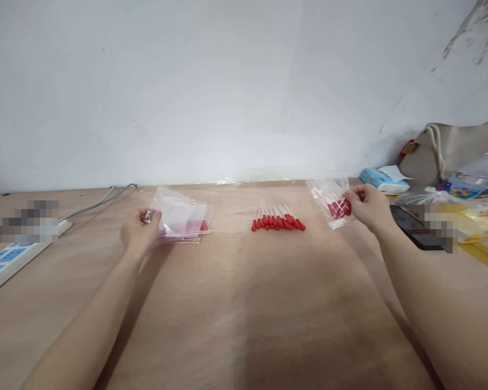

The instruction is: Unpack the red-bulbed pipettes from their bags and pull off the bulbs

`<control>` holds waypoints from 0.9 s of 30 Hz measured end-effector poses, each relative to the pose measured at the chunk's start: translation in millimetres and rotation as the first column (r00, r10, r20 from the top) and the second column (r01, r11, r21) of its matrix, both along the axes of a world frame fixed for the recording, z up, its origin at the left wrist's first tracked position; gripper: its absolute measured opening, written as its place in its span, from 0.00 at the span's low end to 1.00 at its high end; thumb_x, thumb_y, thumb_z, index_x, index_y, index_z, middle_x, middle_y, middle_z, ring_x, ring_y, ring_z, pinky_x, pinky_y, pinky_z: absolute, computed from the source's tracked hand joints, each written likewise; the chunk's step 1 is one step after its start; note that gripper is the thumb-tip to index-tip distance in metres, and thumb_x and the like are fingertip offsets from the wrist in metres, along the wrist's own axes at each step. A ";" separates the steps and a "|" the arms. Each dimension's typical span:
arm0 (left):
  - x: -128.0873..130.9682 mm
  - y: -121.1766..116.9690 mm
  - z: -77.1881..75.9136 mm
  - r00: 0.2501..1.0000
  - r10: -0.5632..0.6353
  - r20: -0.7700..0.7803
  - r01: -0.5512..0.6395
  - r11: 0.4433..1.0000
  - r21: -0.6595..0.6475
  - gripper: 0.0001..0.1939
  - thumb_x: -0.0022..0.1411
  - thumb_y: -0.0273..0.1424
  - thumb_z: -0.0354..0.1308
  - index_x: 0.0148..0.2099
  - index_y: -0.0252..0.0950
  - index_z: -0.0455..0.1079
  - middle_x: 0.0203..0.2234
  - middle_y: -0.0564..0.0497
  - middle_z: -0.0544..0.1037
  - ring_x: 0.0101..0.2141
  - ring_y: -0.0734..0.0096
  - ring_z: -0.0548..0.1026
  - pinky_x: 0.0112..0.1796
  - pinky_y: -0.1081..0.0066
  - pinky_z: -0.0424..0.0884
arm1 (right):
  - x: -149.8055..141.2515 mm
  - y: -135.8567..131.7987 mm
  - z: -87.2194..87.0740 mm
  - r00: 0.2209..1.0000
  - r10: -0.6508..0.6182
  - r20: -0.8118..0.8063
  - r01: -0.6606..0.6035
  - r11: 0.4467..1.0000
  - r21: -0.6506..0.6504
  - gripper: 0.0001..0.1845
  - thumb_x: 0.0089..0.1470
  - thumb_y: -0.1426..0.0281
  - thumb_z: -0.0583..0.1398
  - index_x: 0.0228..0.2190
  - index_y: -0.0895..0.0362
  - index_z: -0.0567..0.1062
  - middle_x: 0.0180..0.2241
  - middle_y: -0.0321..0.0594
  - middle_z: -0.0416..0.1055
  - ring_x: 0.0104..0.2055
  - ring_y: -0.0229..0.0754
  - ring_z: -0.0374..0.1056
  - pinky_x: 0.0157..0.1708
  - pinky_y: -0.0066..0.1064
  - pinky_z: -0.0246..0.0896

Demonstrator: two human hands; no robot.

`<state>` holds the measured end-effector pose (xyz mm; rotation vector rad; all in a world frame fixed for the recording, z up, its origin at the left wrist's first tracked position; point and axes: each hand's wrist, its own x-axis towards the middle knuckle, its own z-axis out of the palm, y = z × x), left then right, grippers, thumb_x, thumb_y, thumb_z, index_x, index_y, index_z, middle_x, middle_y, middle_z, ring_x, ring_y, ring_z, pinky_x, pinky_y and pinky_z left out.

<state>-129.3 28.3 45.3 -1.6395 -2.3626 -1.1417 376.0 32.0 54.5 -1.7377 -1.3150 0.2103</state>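
1. The right hand (366,203) has its grip closed in a pinch, thumb and fingers together on the right edge of a thin, clear plastic bag (325,197) with red-bulbed, pale-stemmed pieces (338,209) inside. Whether the bag touches the worktop (228,303) is hard to tell.
2. The left hand (141,226) has its grip closed on the left edge of a flat stack of clear plastic bags (183,216), with white and pinkish red showing through.
3. The clear bag should handle light, floppy and slick. An edge pinch suits it; squeezing across the slender stems could bend them.
4. Inside it, the red bulbs sit low and to the right, the stems slanting up and left, some crossing.
5. Between the hands, on the worktop, lies a fanned row of loose red-bulbed droppers with thin, see-through stems (284,221). Bulbs face the person; stems point wallward, many leaning left. The row's length runs left to right. Likely light and slim, they seem best taken by the bulbs.
6. Beyond the right hand lies a light-blue tissue pack (384,179).
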 end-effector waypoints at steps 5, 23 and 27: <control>-4.4 7.5 -22.5 1.000 0.004 -0.001 -0.004 0.981 -0.193 0.23 0.48 0.42 0.56 0.45 0.35 0.65 0.40 0.44 0.73 0.39 0.58 0.71 0.38 0.64 0.66 | -63.9 -23.1 8.6 0.738 0.604 -0.300 -0.618 0.784 0.057 0.13 0.48 0.59 0.57 0.27 0.56 0.62 0.18 0.30 0.63 0.19 0.33 0.60 0.20 0.25 0.57; 146.5 -86.0 -35.1 0.245 -0.957 -0.154 0.885 0.286 -0.367 0.24 0.63 0.38 0.44 0.61 0.43 0.49 0.60 0.51 0.52 0.59 0.67 0.49 0.57 0.62 0.51 | -130.9 -47.7 -36.5 0.805 0.581 0.121 -0.525 0.792 -0.312 0.18 0.48 0.59 0.56 0.15 0.57 0.64 0.16 0.33 0.61 0.20 0.33 0.57 0.21 0.26 0.49; 138.5 -80.5 -42.4 0.315 -0.935 -0.165 0.834 0.355 -0.423 0.26 0.63 0.42 0.43 0.61 0.44 0.47 0.60 0.51 0.51 0.60 0.64 0.48 0.57 0.57 0.49 | -109.6 -47.0 -34.2 0.708 0.681 -0.187 -0.621 0.473 -0.625 0.25 0.46 0.52 0.56 0.12 0.59 0.64 0.13 0.33 0.61 0.15 0.31 0.54 0.16 0.25 0.47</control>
